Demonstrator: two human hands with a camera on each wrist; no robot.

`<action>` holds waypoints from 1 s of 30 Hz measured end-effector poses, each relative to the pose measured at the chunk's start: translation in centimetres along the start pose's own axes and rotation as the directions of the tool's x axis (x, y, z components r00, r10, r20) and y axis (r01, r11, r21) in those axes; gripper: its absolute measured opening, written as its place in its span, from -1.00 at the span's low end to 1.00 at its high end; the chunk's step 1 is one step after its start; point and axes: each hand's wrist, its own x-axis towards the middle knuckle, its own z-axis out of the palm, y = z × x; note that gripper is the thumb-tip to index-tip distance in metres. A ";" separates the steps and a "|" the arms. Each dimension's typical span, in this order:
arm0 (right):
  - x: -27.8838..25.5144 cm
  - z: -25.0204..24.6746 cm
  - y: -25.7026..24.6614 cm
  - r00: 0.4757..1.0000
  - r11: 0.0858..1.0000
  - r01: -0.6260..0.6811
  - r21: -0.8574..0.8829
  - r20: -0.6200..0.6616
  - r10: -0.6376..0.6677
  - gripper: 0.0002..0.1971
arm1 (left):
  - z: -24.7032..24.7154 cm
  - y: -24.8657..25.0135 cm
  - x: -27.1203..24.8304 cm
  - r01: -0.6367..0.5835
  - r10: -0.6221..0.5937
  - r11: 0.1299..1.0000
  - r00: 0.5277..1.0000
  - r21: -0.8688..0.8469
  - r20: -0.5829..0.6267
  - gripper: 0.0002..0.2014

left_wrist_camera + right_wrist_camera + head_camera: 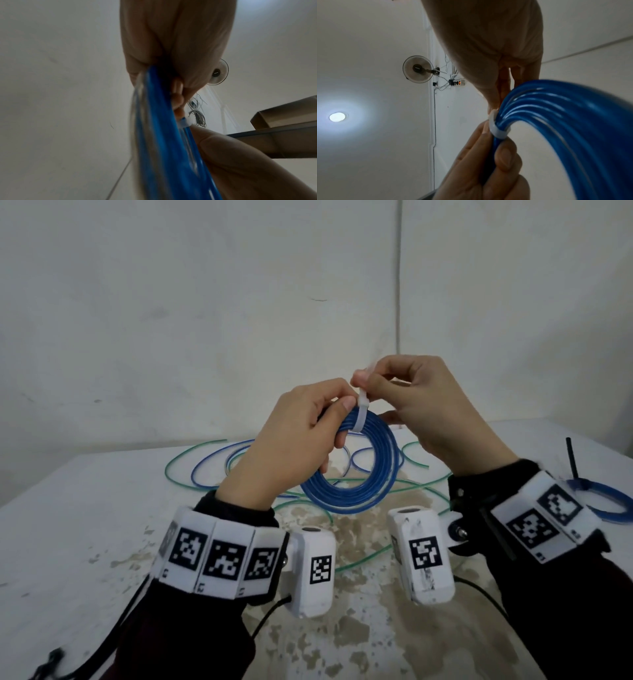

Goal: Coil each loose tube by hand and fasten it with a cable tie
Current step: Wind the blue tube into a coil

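Note:
A coil of blue tube (359, 494) is held up above the white table (85, 508). My left hand (339, 419) grips the coil's top left, fingers curled through the ring. A white cable tie (362, 414) wraps the bundle at the top. My right hand (363, 380) pinches the tie's tail just above the coil. In the right wrist view the tie (496, 129) sits tight round the blue strands (565, 115), with left fingers (505, 155) gripping just below it. The left wrist view shows the blurred coil (159, 135) and the tie (185, 123) close up.
Loose green tube (364, 558) and blue tube (202, 462) sprawl over the table behind and under the hands. A tied blue coil (608, 511) with a black tie tail (571, 457) lies at the right edge. The wall stands close behind the table.

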 end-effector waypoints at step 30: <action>0.5 -1.6 0.1 0.971 0.967 -0.146 0.209 0.218 0.100 -0.83 | -3.8 -1.5 -0.7 0.254 -0.228 0.852 0.967 -0.457 0.111 -0.68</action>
